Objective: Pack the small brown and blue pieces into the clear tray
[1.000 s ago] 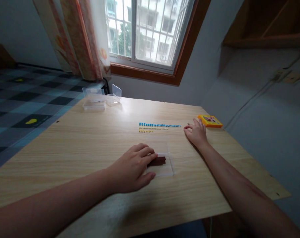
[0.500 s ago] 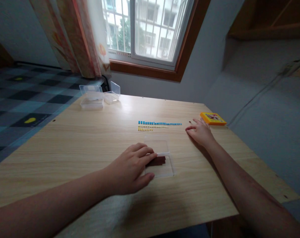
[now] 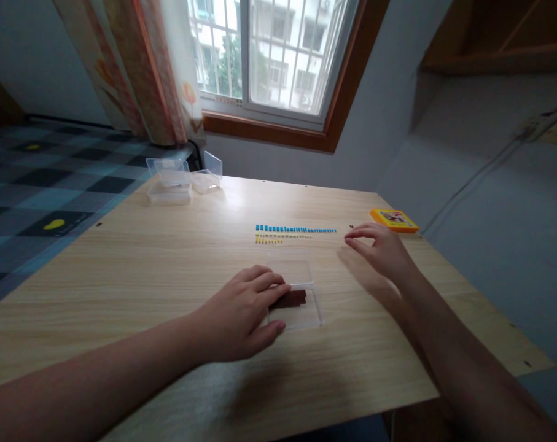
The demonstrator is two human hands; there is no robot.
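Observation:
My left hand (image 3: 244, 313) lies over the left side of an open clear plastic box (image 3: 312, 317), thumb apart from the stretched fingers. Dark brown strips (image 3: 296, 298) lie in the box, partly hidden under my fingertips. Further right, my right hand (image 3: 384, 248) hovers above the table with thumb and index finger brought together in a pinch. Whatever is between those tips is too small to make out. Left of them runs a row of tiny blue pieces (image 3: 290, 229), with shorter rows of small yellowish pieces (image 3: 269, 241) on its near side.
An orange-yellow box (image 3: 395, 220) with a printed picture sits just beyond my right hand. Two open clear plastic cases (image 3: 169, 193) stand at the table's far left corner. A small dark speck (image 3: 351, 226) lies near my right fingertips. The wooden table (image 3: 167, 258) stands below a window.
My right hand has risen off the table; its fingers, spread before, are now drawn into a pinch. My left hand stays in place on the box.

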